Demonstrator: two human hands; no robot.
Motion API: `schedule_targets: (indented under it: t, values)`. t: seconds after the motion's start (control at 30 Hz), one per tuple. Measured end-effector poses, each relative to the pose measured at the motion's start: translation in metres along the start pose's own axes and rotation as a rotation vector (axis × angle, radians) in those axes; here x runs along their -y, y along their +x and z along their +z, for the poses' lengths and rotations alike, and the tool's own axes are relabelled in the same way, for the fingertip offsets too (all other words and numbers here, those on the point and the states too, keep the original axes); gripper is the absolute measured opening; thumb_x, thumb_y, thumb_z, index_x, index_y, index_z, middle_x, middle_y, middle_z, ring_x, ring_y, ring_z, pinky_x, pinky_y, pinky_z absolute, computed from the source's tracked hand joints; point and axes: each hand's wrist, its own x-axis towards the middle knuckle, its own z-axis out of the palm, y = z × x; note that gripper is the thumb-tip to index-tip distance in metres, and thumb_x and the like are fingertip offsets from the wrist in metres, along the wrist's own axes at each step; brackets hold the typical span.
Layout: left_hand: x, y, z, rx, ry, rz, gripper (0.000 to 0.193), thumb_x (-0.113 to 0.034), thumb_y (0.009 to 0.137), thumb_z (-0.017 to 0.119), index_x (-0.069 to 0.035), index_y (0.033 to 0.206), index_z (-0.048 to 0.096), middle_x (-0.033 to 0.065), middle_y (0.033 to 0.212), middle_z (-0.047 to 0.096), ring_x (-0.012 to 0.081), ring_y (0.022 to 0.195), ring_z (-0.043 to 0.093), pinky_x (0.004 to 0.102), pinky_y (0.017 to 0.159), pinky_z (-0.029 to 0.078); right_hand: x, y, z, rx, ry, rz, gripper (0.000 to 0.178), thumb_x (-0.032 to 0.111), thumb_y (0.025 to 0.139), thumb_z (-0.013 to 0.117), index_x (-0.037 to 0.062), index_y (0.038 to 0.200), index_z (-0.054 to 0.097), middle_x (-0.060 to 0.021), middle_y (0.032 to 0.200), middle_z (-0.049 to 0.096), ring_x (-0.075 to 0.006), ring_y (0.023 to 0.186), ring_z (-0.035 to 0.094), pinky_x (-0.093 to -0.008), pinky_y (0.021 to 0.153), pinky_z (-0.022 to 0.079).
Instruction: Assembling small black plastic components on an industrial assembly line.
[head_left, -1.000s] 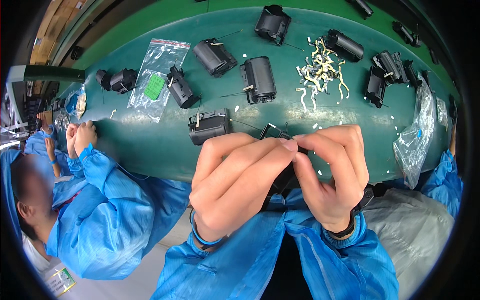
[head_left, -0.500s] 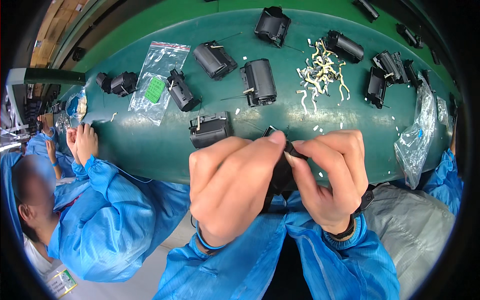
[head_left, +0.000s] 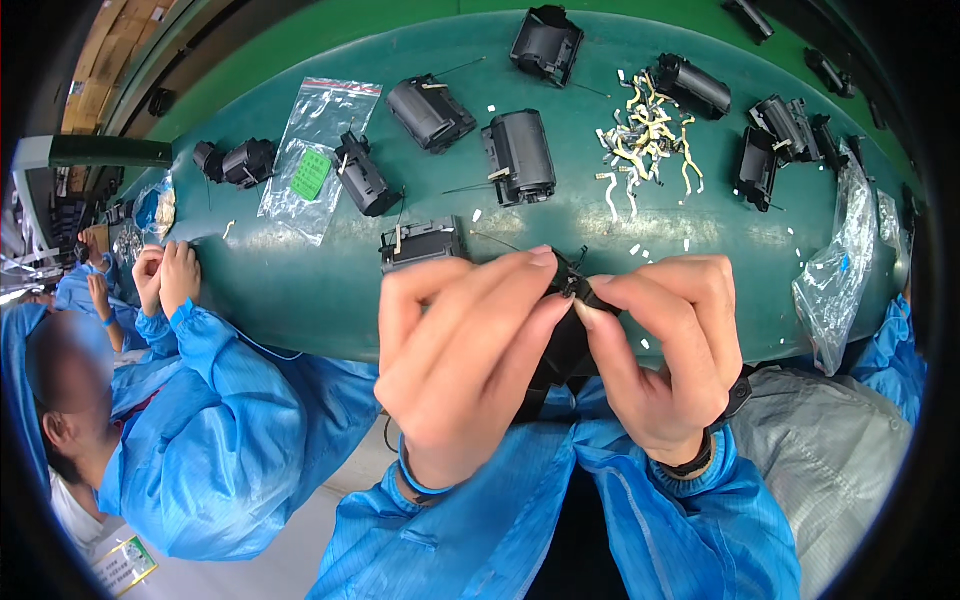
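Close to my body, over the near table edge, I hold a black plastic housing (head_left: 567, 345) with a thin wire sticking out to its left. My left hand (head_left: 465, 350) pinches its top from the left, fingers bent over it. From the other side my right hand (head_left: 670, 340) grips it between thumb and forefinger, the fingertips of both hands almost meeting. Much of the housing is hidden behind my hands. Just beyond my left hand lies a similar black housing (head_left: 425, 243) with a pale strip on it.
Several black housings, one in the middle (head_left: 520, 158), lie on the green table (head_left: 290, 310). Toward the back right is a pile of cream flex cables (head_left: 645, 140). Plastic bags lie left (head_left: 320, 150) and right (head_left: 840, 270). A person in blue (head_left: 220, 430) sits at my left.
My left fingers have shifted on the housing, thumb now lower by the right fingertips. Its top and thin wire have come into sight.
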Motion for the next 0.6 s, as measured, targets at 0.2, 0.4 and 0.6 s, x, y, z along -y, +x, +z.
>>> schedule_targets:
  t: [0.2,0.4,0.6]
  values:
    - [-0.002,-0.003,-0.002,0.046,-0.188,-0.162,0.026,0.007,0.072,0.085,0.004,0.096,0.075,0.0146,0.094,0.074,0.0244,0.087,0.065,0.032,0.077,0.049,0.0,0.0,-0.001,0.001,-0.004,0.004,0.033,-0.002,0.065,0.087,0.0013,0.097,0.077,-0.0078,0.088,0.068,-0.0253,0.074,0.061,-0.035,0.064,0.048]
    - [-0.002,-0.003,0.001,0.022,-0.24,-0.211,0.023,0.012,0.074,0.081,0.005,0.095,0.074,0.0149,0.092,0.073,0.0237,0.087,0.065,0.0317,0.076,0.049,-0.001,0.0,0.0,-0.001,0.002,0.004,0.033,-0.003,0.065,0.087,0.0012,0.096,0.076,-0.0079,0.088,0.068,-0.0252,0.074,0.061,-0.0351,0.064,0.048]
    - [0.01,-0.001,-0.005,0.078,-0.264,-0.075,0.022,0.011,0.075,0.08,0.005,0.096,0.075,0.016,0.093,0.073,0.0241,0.086,0.067,0.0326,0.075,0.05,0.001,0.002,0.002,-0.012,0.021,0.031,0.033,-0.003,0.065,0.087,0.0012,0.096,0.076,-0.0081,0.087,0.068,-0.0251,0.075,0.061,-0.0348,0.064,0.047]
